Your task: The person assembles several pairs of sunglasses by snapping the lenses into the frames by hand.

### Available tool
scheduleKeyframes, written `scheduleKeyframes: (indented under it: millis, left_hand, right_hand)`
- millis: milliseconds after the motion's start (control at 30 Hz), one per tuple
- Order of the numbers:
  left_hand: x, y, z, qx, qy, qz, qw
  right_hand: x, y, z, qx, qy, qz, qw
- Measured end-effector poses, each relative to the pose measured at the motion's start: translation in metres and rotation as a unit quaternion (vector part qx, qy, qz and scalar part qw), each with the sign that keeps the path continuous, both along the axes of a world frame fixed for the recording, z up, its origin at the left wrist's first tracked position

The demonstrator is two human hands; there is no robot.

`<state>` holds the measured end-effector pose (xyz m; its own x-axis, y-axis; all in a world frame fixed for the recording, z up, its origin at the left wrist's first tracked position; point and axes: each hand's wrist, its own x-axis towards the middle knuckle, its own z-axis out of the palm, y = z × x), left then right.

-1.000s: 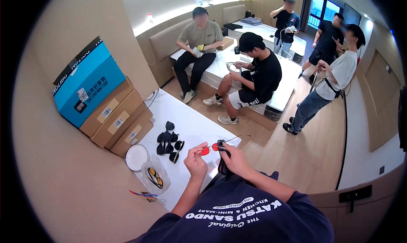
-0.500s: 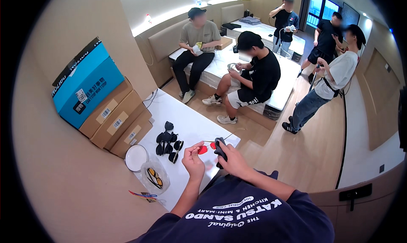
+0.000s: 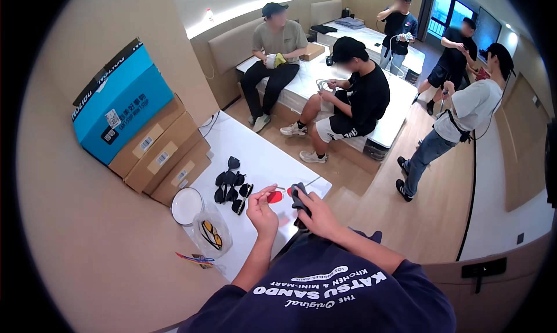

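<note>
Above the white table (image 3: 264,153) I hold a pair of red-lensed glasses (image 3: 274,198). The fingers of my left hand (image 3: 264,215) are closed on one side of the frame, next to a red lens. My right hand (image 3: 319,215) grips a dark grey cloth (image 3: 299,200), folded round the other side of the glasses and covering most of the second lens. Several dark sunglasses (image 3: 230,187) lie grouped beyond my left hand. Left of that hand, a clear plastic bag (image 3: 223,226) holds yellow-lensed glasses (image 3: 211,235).
A white plate (image 3: 187,206) and thin coloured strips (image 3: 194,258) are near the table's left edge. Brown boxes (image 3: 168,153) under a blue box (image 3: 125,109) stack at left. Two people sit on a bed (image 3: 290,92); others stand at right. A door handle (image 3: 483,268) is at lower right.
The whole view has shifted slightly. My right hand and the cloth now cover more of the second red lens. The standing person at right has turned away.
</note>
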<state>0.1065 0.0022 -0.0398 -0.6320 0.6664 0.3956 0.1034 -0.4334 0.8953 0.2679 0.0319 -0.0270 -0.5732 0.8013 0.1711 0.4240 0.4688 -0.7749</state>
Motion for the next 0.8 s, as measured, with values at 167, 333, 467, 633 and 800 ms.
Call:
scheduleKeyframes:
  millis: [167,333,467,633,800]
  left_hand:
    - [-0.005,0.007,0.001,-0.018,-0.057,0.02,0.998]
    - [-0.011,0.009,0.002,0.002,-0.023,0.02,1.0]
    - [-0.013,0.009,0.002,0.008,0.015,0.026,1.0]
    - [0.003,0.002,0.002,-0.008,0.022,-0.013,1.0]
    - [0.014,-0.002,-0.002,-0.016,0.044,-0.023,0.999]
  right_hand:
    - [0.004,0.007,0.002,0.051,-0.031,-0.016,0.998]
    - [0.008,0.01,0.019,0.026,0.024,0.048,0.998]
    - [0.008,0.006,0.027,0.049,0.125,-0.034,0.99]
    - [-0.004,-0.009,0.033,0.069,0.089,0.045,0.993]
    - [-0.006,-0.009,0.033,0.0,-0.036,0.048,0.998]
